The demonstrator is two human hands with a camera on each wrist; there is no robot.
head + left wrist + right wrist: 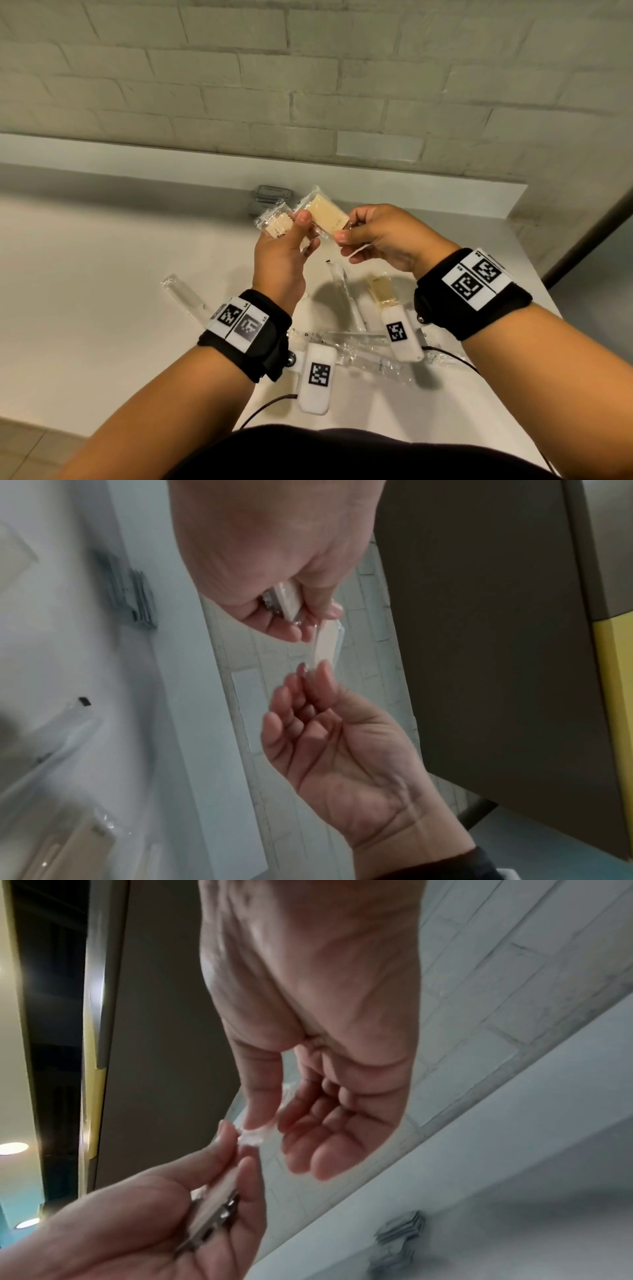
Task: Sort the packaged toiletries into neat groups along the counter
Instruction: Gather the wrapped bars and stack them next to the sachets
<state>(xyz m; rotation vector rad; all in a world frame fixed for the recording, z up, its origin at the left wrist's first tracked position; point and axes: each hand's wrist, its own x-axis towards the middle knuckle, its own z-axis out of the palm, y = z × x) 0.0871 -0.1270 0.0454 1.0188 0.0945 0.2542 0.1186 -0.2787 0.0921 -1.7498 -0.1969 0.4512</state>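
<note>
Both hands are raised above the white counter (102, 274). My left hand (301, 226) grips two clear-wrapped packets together: a small one with a pale scalloped piece (277, 224) and a cream soap bar packet (329, 212). My right hand (349, 234) pinches the wrapper end of the soap bar packet between thumb and forefinger. In the left wrist view the soap bar packet (325, 645) spans from my left hand (298, 618) down to my right hand (315, 674). The right wrist view has my right hand (263, 1123) pinching the wrapper end (251, 1137).
Below my wrists lie several clear-wrapped long items (346, 294), one more at the left (183, 294), and a wrapped golden piece (380, 289). A stack of grey sachets (272, 195) sits against the back ledge. The counter ends at the right near a dark post (582, 240).
</note>
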